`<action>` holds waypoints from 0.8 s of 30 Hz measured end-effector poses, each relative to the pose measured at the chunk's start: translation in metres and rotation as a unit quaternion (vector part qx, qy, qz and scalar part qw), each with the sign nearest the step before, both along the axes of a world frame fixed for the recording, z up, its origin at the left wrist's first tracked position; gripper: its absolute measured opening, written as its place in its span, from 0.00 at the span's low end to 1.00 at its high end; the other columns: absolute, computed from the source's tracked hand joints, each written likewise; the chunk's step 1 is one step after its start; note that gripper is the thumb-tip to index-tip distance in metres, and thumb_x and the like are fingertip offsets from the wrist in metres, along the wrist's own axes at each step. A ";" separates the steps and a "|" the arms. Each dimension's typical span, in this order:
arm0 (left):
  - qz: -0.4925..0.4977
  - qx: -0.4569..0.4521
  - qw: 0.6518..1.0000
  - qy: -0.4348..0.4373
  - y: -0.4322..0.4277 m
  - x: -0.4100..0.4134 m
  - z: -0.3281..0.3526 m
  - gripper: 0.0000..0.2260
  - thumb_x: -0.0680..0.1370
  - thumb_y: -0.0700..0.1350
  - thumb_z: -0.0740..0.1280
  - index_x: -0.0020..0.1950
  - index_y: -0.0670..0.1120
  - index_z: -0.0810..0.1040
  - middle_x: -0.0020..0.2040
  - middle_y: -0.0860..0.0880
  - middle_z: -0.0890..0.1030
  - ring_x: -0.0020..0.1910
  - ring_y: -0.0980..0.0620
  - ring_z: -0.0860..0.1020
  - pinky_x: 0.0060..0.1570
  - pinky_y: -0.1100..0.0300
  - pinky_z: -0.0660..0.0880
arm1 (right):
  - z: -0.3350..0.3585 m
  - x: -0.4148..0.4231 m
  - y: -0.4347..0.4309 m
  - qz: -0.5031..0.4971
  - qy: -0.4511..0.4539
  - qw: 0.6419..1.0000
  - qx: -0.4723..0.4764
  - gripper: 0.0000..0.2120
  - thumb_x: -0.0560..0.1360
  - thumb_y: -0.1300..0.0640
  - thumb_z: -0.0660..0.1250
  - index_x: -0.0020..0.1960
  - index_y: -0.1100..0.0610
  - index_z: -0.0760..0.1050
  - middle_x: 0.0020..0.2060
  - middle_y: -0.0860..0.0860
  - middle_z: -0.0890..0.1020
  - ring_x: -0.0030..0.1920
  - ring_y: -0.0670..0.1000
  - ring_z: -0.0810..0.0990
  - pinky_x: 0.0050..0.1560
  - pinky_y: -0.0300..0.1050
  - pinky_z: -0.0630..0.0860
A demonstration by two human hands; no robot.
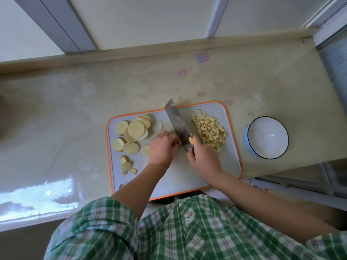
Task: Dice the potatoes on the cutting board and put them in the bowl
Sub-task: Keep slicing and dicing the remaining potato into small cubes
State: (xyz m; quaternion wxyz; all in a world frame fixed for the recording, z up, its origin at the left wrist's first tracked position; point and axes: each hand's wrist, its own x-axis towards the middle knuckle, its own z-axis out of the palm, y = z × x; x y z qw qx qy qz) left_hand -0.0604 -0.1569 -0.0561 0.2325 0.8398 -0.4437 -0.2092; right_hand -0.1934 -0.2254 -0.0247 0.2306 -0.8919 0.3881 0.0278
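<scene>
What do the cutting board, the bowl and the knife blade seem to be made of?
Cutting board: likely plastic, matte grey with a moulded orange rim. Bowl: probably glazed ceramic or enamel, glossy white with highlights, dark rim line. Knife blade: steel, dull grey metallic sheen.

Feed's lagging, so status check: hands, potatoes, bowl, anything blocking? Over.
Right hand grips knife over cutting board; left hand curled beside knife, its hold hidden. Diced pile right of knife, slices left, not diced. Bowl empty, nothing between it and board.
</scene>
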 end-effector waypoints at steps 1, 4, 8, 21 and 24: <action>-0.003 0.000 1.000 0.000 0.001 0.000 0.001 0.03 0.71 0.44 0.73 0.42 0.45 0.84 0.39 0.46 0.77 0.39 0.43 0.78 0.34 0.55 0.72 | 0.000 -0.001 -0.002 -0.012 -0.011 1.000 0.004 0.10 0.78 0.59 0.60 0.57 0.62 0.69 0.29 0.51 0.71 0.32 0.61 0.78 0.28 0.46 0.58; -0.005 0.003 1.000 0.001 0.005 0.002 0.003 0.04 0.73 0.45 0.72 0.44 0.45 0.83 0.41 0.47 0.78 0.41 0.45 0.78 0.37 0.53 0.74 | 0.001 -0.003 -0.011 -0.041 -0.028 0.999 0.012 0.08 0.77 0.60 0.60 0.55 0.62 0.69 0.27 0.51 0.69 0.31 0.60 0.75 0.28 0.46 0.59; 0.025 -0.006 0.999 -0.021 0.012 0.005 0.005 0.04 0.75 0.45 0.69 0.45 0.45 0.77 0.41 0.47 0.79 0.38 0.44 0.77 0.35 0.52 0.74 | 0.005 -0.002 -0.011 -0.039 -0.072 0.996 0.018 0.05 0.76 0.61 0.61 0.51 0.61 0.69 0.27 0.50 0.68 0.29 0.59 0.71 0.28 0.46 0.57; 0.060 -0.012 0.998 -0.003 0.016 -0.009 0.010 0.03 0.77 0.42 0.65 0.49 0.44 0.77 0.44 0.47 0.80 0.39 0.45 0.77 0.37 0.53 0.74 | 0.000 -0.036 -0.025 -0.085 -0.026 0.995 0.034 0.04 0.78 0.59 0.59 0.51 0.59 0.66 0.28 0.50 0.66 0.32 0.60 0.72 0.30 0.48 0.62; 0.087 -0.017 0.990 0.112 0.004 -0.017 0.025 0.09 0.80 0.50 0.62 0.49 0.46 0.77 0.39 0.50 0.81 0.37 0.47 0.79 0.38 0.54 0.74 | 0.012 -0.038 -0.023 -0.055 -0.023 0.998 0.003 0.11 0.78 0.58 0.60 0.59 0.59 0.68 0.31 0.52 0.73 0.35 0.63 0.76 0.31 0.48 0.63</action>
